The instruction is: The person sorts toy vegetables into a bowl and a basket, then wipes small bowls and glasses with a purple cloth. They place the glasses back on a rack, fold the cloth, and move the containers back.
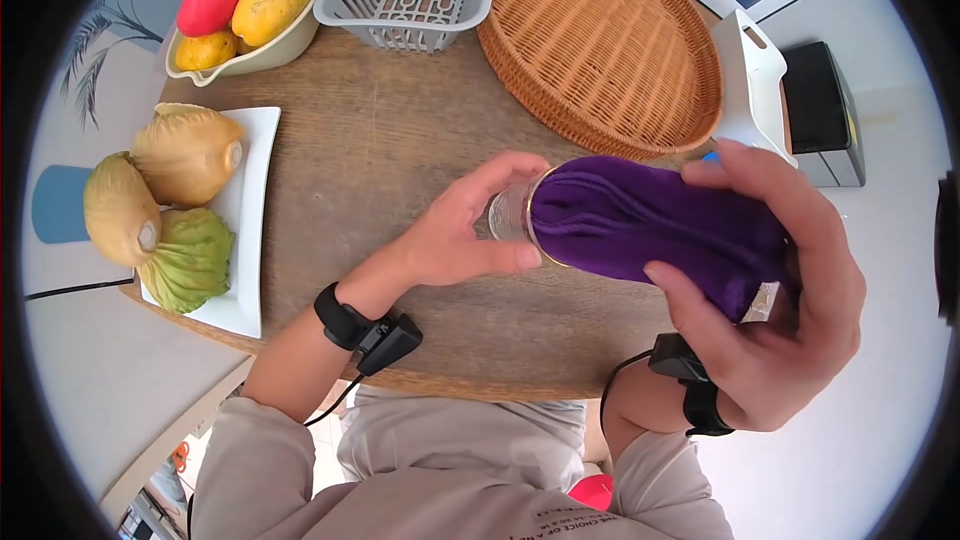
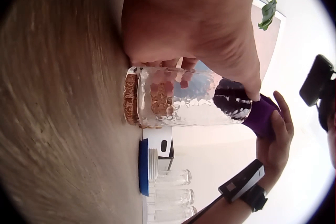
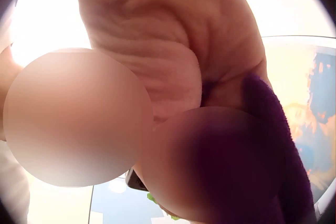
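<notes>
My left hand point(image 1: 450, 230) grips a clear glass point(image 1: 507, 212) with a thin gold rim, thumb on the near side and fingers round the far side. In the left wrist view the dimpled glass point(image 2: 184, 103) has its base close to the wooden table. A bunched purple cloth point(image 1: 640, 210) is at the mouth, and dark cloth shows through the wall just inside the rim. The other end of the cloth is held by my right hand point(image 1: 815, 330), its thumb and fingers curled round it. Blurred patches hide part of the right wrist view.
Along the table's back stand a bowl of fruit point(image 1: 290, 62), a grey plastic basket point(image 1: 345, 10) and a round wicker tray point(image 1: 600, 35). A white bin point(image 1: 745, 80) is at the right. On the left, a white plate point(image 1: 255, 190) bears tan and green produce. Several glasses point(image 2: 176, 198) stand beyond.
</notes>
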Demonstrator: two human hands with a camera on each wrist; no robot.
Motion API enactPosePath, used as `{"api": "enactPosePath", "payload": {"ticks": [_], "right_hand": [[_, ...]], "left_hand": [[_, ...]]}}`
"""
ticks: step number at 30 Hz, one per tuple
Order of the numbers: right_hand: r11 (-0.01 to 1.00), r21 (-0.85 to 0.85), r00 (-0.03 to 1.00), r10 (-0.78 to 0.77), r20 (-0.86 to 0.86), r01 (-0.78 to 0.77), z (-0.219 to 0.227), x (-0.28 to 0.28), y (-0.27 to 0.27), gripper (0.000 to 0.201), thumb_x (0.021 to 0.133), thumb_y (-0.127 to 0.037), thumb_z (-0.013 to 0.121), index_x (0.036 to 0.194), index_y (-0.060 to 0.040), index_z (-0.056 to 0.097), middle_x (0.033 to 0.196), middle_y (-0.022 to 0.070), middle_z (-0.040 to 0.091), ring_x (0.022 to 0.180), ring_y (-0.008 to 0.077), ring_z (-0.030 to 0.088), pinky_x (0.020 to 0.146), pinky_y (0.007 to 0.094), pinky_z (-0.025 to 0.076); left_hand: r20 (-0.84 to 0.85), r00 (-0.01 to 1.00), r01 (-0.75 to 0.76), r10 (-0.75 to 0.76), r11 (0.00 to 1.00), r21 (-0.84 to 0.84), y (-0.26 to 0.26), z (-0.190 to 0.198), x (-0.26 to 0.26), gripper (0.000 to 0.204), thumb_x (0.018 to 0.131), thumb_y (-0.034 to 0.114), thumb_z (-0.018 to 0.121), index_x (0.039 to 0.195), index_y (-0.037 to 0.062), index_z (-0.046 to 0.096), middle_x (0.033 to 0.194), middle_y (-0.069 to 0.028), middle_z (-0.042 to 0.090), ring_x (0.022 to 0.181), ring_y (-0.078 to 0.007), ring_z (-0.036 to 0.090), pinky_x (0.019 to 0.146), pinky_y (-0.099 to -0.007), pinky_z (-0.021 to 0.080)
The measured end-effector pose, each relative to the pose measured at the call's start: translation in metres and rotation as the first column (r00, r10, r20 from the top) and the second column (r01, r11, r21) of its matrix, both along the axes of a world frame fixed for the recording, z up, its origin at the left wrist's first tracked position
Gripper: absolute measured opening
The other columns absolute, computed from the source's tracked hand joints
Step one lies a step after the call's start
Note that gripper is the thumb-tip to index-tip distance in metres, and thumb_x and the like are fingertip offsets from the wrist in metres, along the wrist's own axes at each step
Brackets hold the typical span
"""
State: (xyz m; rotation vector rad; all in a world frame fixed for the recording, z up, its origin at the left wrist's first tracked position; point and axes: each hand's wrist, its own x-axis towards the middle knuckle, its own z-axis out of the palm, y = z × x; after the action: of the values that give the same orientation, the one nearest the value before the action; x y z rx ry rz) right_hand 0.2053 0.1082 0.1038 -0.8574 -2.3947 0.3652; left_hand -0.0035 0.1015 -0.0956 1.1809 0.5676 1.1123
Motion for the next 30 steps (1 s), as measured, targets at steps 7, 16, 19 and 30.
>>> {"api": "enactPosePath", "payload": {"ticks": [7, 16, 19, 30], "right_hand": [[1.000, 0.006, 0.998, -0.026, 0.053, 0.026, -0.018, -0.026, 0.005, 0.067, 0.061, 0.004, 0.085, 0.124, 0.0026, 0.062, 0.104, 0.0164, 0.070, 0.091, 0.0258, 0.072, 0.079, 0.0336, 0.058], [0.976, -0.185, 0.984, -0.086, 0.154, 0.114, -0.012, -0.019, 0.002, 0.077, 0.061, 0.001, 0.085, 0.133, -0.0006, 0.058, 0.112, 0.0159, 0.069, 0.100, 0.0265, 0.069, 0.085, 0.0339, 0.056], [0.981, -0.174, 0.993, -0.074, 0.093, 0.089, -0.010, -0.011, 0.003, 0.076, 0.061, 0.000, 0.085, 0.132, 0.0013, 0.058, 0.112, 0.0166, 0.069, 0.100, 0.0270, 0.069, 0.085, 0.0336, 0.055], [0.978, -0.177, 0.965, -0.061, 0.257, 0.109, -0.026, -0.023, 0.006, 0.052, 0.065, -0.002, 0.085, 0.114, -0.0014, 0.066, 0.103, 0.0142, 0.069, 0.090, 0.0314, 0.069, 0.076, 0.0356, 0.056]], "left_hand": [[0.113, 0.992, 0.068, -0.057, 0.993, -0.100, -0.001, -0.001, 0.001, 0.069, 0.089, 0.040, 0.075, 0.139, 0.0022, 0.047, 0.131, -0.0072, 0.055, 0.126, -0.0186, 0.049, 0.108, -0.0359, 0.038], [0.121, 0.991, 0.072, -0.063, 0.995, -0.075, 0.001, 0.001, 0.000, 0.067, 0.089, 0.038, 0.075, 0.139, 0.0018, 0.048, 0.131, -0.0071, 0.055, 0.123, -0.0182, 0.049, 0.107, -0.0357, 0.038], [0.099, 0.994, 0.056, -0.050, 0.997, -0.054, 0.002, 0.000, 0.000, 0.067, 0.088, 0.038, 0.075, 0.138, 0.0017, 0.049, 0.130, -0.0073, 0.056, 0.123, -0.0185, 0.050, 0.107, -0.0364, 0.038], [0.096, 0.994, 0.065, -0.056, 0.993, -0.095, 0.000, 0.006, -0.003, 0.068, 0.088, 0.038, 0.075, 0.138, 0.0004, 0.049, 0.131, -0.0084, 0.056, 0.125, -0.0197, 0.050, 0.108, -0.0370, 0.038]]}}
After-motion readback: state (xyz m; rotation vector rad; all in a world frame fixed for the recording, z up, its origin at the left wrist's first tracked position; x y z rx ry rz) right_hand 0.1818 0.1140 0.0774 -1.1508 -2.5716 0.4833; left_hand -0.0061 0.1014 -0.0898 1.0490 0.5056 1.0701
